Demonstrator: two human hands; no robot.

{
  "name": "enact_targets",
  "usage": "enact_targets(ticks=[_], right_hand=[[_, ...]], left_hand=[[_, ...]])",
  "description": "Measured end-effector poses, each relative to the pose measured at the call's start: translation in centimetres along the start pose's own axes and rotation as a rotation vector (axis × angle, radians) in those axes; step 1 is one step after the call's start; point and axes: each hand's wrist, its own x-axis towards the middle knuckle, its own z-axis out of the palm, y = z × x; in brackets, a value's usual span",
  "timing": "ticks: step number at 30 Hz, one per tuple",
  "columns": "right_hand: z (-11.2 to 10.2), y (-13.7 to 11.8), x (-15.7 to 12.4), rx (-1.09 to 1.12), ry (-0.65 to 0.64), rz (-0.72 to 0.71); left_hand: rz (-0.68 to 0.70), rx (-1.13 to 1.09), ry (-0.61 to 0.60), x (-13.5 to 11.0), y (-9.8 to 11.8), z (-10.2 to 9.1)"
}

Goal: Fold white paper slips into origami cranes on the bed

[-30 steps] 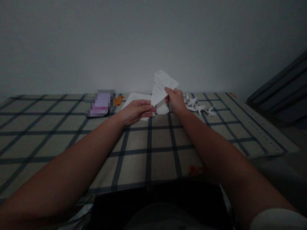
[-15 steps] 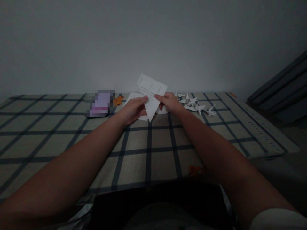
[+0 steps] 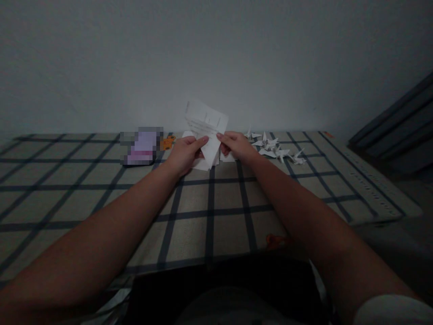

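Note:
A white sheet of paper [image 3: 209, 122] with printed lines is held up between my two hands, tilted, one corner pointing down. My left hand [image 3: 186, 153] pinches its left side, thumb on top. At the right edge, my right hand [image 3: 235, 143] grips it between thumb and fingers. More white paper [image 3: 200, 165] lies on the checked cloth beneath and behind the hands, partly hidden. Several folded paper cranes [image 3: 270, 144] rest just right of my right hand.
A phone [image 3: 144, 146], partly pixelated, lies left of my left hand on the checked cloth [image 3: 101, 216]. The grey wall [image 3: 216, 54] rises behind the table's far edge. Dark grey ridged panels [image 3: 399, 131] stand at the right.
The held sheet has shifted a little to the left and its upper part now bends. My left hand has moved slightly left; both hands keep their grip.

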Motion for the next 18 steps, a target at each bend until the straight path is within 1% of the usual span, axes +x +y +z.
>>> enact_targets(ticks=[2, 6, 9, 12, 16, 18], right_hand=[[0.2, -0.3, -0.2, -0.046, 0.013, 0.026], [0.2, -0.5, -0.3, -0.089, 0.009, 0.039], [0.0, -0.4, -0.2, -0.118, -0.016, 0.015], [0.0, -0.3, -0.2, -0.14, -0.003, 0.004], [-0.2, 0.2, 0.0, -0.144, 0.01, 0.012], [-0.4, 0.5, 0.1, -0.153, -0.008, 0.012]], left_hand=[[-0.003, -0.01, -0.023, -0.2, 0.0, 0.2], [-0.021, -0.044, -0.008, -0.3, 0.2, 0.4], [0.023, -0.085, 0.009, -0.1, 0.0, 0.3], [0.06, -0.075, 0.02, 0.2, -0.2, 0.1], [0.039, -0.062, 0.058, 0.5, 0.0, 0.1], [0.062, -0.08, 0.094, 0.7, 0.1, -0.1]])
